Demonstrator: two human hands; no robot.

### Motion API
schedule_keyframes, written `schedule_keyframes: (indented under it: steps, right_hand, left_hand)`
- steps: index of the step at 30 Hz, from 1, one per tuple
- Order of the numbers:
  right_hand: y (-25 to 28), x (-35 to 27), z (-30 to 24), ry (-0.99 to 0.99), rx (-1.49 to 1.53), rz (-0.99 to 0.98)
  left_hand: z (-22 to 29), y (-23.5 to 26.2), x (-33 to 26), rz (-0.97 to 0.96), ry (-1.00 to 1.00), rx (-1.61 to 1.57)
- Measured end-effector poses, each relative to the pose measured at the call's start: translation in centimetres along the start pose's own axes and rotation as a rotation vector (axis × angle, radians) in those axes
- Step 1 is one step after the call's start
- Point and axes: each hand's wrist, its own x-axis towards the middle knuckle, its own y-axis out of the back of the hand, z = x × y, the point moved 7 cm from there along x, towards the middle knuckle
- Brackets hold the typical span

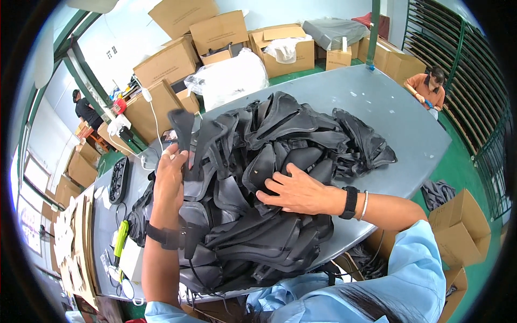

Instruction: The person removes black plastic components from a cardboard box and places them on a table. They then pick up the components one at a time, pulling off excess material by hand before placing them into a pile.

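Note:
A large heap of black, curved, molded pads [269,239] with raised edges covers the middle of the table. My left hand [169,177] is at the heap's left side, its fingers closed on one black molded pad [183,128] that stands up above the others. My right hand [301,192] rests on the heap with its fingers apart. Its fingertips touch the pads beside a rounded black pad [259,168] that bears a small light spot. What lies beneath my right palm is hidden.
The grey table [393,99] extends behind the heap. A black tray [118,180] and a yellow-green tool [121,237] lie at left. Cardboard boxes [288,56] line the back; an open carton [460,229] stands at right. One person [428,89] sits at far right, another [86,110] stands far left.

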Motion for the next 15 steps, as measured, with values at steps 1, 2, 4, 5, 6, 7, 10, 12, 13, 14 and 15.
schedule_keyframes:
  steps: [1, 2, 4, 5, 6, 7, 10, 12, 13, 14, 15]
  right_hand:
    - [0.0, -0.1, 0.2, 0.007, -0.051, 0.008]
    - [0.0, -0.3, 0.4, 0.011, -0.053, 0.003]
    - [1.1, -1.0, 1.8, -0.093, -0.076, 0.105]
    - [1.3, -2.0, 2.9, -0.164, -0.087, 0.135]
    - [3.1, -2.3, 4.6, -0.271, 0.052, 0.226]
    - [4.8, -3.1, 6.3, -0.374, 0.113, 0.383]
    - [7.0, -5.9, 13.1, -0.899, 0.289, 0.573]
    - [5.8, -9.4, 18.7, -0.952, 0.635, 0.842]
    - [5.0, -10.8, 20.3, -1.078, 0.828, 0.943]
    - [3.5, -12.3, 21.9, -1.133, 1.051, 1.009]
    - [1.7, -14.1, 23.0, -1.233, 1.128, 1.039]
  left_hand:
    - [0.5, 0.1, -0.6, 0.002, 0.0, -0.006]
    - [1.6, 0.5, -1.6, 0.025, -0.021, 0.149]
    - [5.2, 0.7, -4.6, -0.018, -0.113, 0.28]
    - [6.4, 0.0, -5.9, -0.109, -0.166, 0.243]
    - [8.3, 1.0, -8.3, -0.082, -0.206, 0.25]
    - [9.5, 2.1, -10.4, -0.063, -0.243, 0.249]
    - [10.0, 6.9, -15.0, 0.035, -0.265, 0.39]
    - [7.8, 9.6, -16.2, 0.103, -0.16, 0.461]
    - [6.4, 10.6, -16.6, 0.148, -0.085, 0.445]
    - [5.1, 12.3, -17.1, 0.218, -0.102, 0.463]
    - [3.5, 13.7, -17.6, 0.313, -0.061, 0.434]
